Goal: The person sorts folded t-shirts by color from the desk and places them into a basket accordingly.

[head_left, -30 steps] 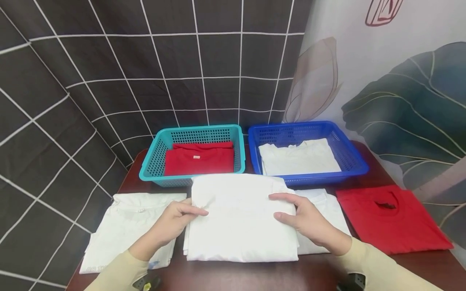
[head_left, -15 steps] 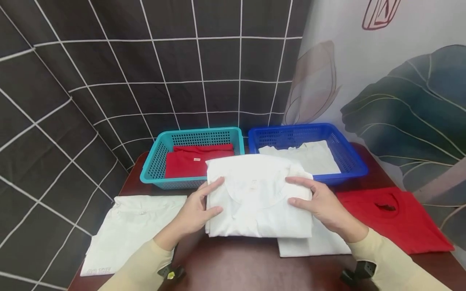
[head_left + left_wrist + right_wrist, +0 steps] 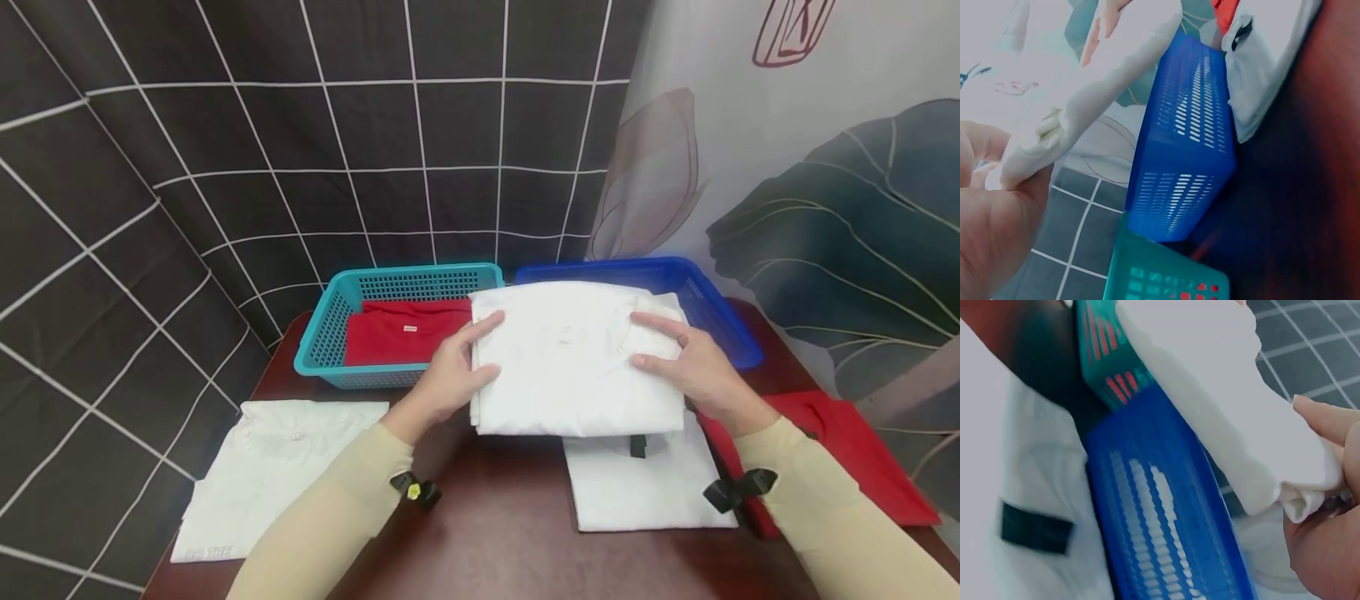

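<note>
I held a folded white shirt (image 3: 577, 375) off the table (image 3: 510, 533), partly blocking the blue basket (image 3: 748, 348).
My left hand (image 3: 446, 375) gripped the shirt's left edge, my right hand (image 3: 697, 371) its right edge. The teal basket (image 3: 375, 369) stood just beside the blue one, with red cloth (image 3: 405, 343) inside. One white garment (image 3: 292, 450) lay at the table's left; another (image 3: 652, 500), bearing a black patch (image 3: 637, 446), lay nearer the right. My right sleeve (image 3: 817, 500) obstructed part of a red garment (image 3: 862, 450) beyond it.
</note>
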### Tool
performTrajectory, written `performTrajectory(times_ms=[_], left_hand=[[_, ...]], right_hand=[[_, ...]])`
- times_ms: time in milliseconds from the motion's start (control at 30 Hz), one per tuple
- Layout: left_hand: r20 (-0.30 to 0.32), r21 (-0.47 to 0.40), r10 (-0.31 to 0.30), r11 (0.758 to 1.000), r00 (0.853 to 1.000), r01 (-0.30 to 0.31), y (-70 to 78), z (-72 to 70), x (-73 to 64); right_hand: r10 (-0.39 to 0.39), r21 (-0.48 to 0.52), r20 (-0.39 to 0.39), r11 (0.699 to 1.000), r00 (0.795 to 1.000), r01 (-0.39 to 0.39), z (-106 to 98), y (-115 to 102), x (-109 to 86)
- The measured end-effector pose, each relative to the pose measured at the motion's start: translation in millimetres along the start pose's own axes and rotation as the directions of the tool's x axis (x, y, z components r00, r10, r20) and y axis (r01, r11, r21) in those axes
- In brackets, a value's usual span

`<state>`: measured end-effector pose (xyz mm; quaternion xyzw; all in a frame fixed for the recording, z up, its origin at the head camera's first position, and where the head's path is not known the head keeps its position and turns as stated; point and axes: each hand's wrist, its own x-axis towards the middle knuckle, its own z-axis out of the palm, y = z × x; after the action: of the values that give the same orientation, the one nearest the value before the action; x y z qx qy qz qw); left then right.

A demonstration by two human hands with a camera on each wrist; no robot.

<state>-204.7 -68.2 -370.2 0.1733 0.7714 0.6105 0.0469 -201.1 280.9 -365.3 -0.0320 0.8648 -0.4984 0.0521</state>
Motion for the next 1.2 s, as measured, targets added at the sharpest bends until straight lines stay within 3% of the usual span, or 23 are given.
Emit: performTrajectory(times_ms=[167,367,567,767,1000,1200], left_hand=[[-0.002,-0.035,-0.041,0.999,0.999,0.040,3.4,9.2,36.7],[-0.013,-0.060,-0.028,0.998,1.000,0.027,9.4,24.5,78.9],[-0.056,-0.086,-0.036,0.996,0.998,0.031,15.9,41.6,108.5],[-0.071,-0.162,-0.075,0.985,0.995,0.063,13.3,56.9,126.0],[-0.093,-0.087,-0.129,0.989,0.987,0.121,-0.6,73.6,135.3],[-0.074,-0.049,-0.156,0.987,0.985,0.152,-9.4,80.3,136.5]], right_hand=[[0.045,-0.018,-0.019,0.999,0.999,-0.045,-23.2,0.9,25.0],[0.049,-0.056,-0.010,0.997,0.999,-0.050,-55.6,0.2,52.8],[0.053,-0.160,-0.035,0.985,0.998,-0.058,-80.1,-1.5,72.8],[0.083,-0.109,-0.033,0.990,0.996,-0.087,-90.1,1.7,85.7],[0.103,-0.150,-0.008,0.983,0.995,-0.103,-93.0,17.2,93.9],[0.115,-0.149,0.013,0.983,0.993,-0.111,-91.2,31.9,97.2]])
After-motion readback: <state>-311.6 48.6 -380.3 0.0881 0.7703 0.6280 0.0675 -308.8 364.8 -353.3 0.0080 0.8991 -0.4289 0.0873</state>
